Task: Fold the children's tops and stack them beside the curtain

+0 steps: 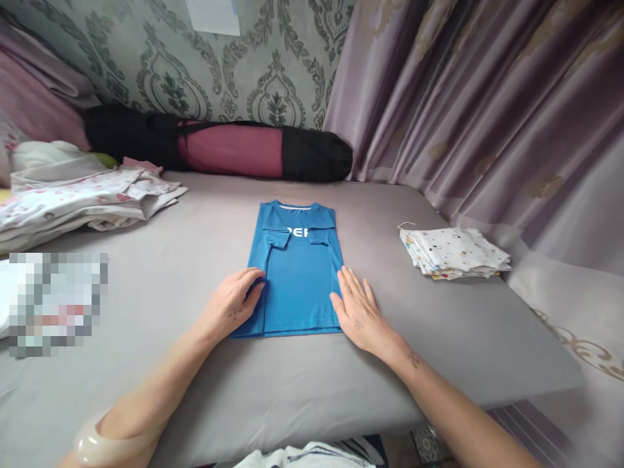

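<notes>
White, pink-printed cloth lies in a loose, uneven pile (92, 192) at the far left, well apart from the work; a wide sweep of the left arm might topple its draped edges. Nearer the front, a pixelated patch hides whatever lies there. The left hand (236, 302) is curled over the left side of a blue, short-sleeved fabric shirt (299, 286), thumb and fingertips bent toward each other; I cannot tell whether it pinches the folded layer. If it does, lifting away without letting go could pull that fold open.

The shirt lies face up on a soft grey sheet (160, 273), between the hands, collar at the far end, both sides turned inward, sleeves resting over the white lettering. Nothing visible pins those sleeves, so a tug on either side could shift them. The left fold seems to flare toward the hem, which could leave the shape lopsided. The right hand (358, 315) lies flattened along the right edge, fingers extended and thumb apart; sliding while pressing could ruck the thin fabric or the sheet beneath. Farther right, a neat stack of white printed cloths (453, 250) has a loose string (406, 225) that a passing hand might snag.
</notes>
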`<state>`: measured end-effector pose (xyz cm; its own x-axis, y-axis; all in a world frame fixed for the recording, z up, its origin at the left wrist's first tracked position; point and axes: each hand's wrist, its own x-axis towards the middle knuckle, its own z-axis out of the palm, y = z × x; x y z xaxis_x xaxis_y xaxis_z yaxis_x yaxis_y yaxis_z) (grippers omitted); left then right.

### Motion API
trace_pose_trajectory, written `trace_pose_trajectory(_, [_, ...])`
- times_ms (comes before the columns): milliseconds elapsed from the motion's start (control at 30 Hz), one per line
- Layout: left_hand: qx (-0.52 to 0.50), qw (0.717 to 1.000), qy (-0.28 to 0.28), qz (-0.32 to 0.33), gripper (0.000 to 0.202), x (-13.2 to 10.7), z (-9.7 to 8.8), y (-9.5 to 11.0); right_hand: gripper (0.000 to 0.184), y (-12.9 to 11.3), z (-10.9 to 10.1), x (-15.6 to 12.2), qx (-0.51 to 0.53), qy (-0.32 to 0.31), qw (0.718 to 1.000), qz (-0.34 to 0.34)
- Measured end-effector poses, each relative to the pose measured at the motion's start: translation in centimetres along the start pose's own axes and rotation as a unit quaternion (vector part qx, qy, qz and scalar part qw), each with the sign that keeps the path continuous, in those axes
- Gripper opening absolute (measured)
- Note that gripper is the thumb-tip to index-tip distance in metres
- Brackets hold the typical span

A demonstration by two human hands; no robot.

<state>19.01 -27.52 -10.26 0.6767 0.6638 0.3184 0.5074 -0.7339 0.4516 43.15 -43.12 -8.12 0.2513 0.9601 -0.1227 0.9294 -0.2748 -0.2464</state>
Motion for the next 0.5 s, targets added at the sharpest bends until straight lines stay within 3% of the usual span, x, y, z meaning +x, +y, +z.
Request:
trace_pose_trajectory(200, [0.040, 0.999, -0.017, 0.026, 0.030, -0.2, 0.7, -0.5, 0.064, -0.9, 0.5, -1.4, -0.015, 0.010, 0.998, -0.056])
trace_pose_trajectory(500, [0.089, 0.994, -0.049, 0.051, 0.032, -1.1, 0.2, 0.2, 0.059, -0.5, -0.1, -2.7, -0.023, 0.014, 0.995, -0.097])
